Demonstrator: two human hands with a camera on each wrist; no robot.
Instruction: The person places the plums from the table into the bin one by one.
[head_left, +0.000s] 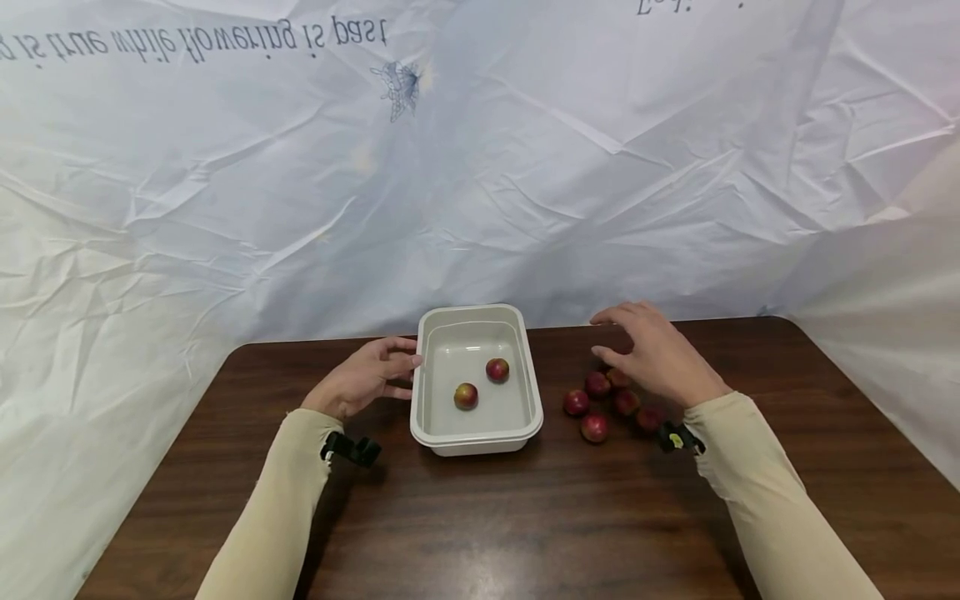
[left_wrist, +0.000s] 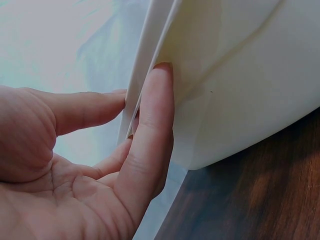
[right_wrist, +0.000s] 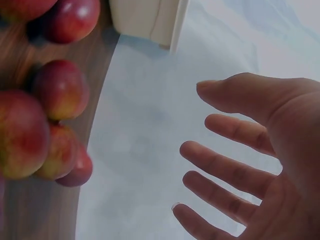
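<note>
A pale, rectangular plastic container [head_left: 476, 438] stands on the table with two small red-and-yellow fruits inside, like plums: one fruit [head_left: 466, 397] nearer the front, the other fruit [head_left: 497, 370] further back. My left hand [head_left: 360, 379] pinches the container's left rim; in the left wrist view the thumb lies against the rim [left_wrist: 142, 65] and fingers reach beneath its lip. Right of the container, several loose fruits [head_left: 595, 428] of the same kind lie grouped. Above them hovers my right hand [head_left: 660, 354], fingers spread and thumb apart, holding nothing. It partly hides some of the fruits in the head view.
The dark wooden table [head_left: 480, 525] has a back edge just behind the container. Behind it hangs a wrinkled white sheet [head_left: 480, 192] with printed lettering, which continues along both sides. Dark straps [head_left: 351, 448] with small cameras circle both wrists.
</note>
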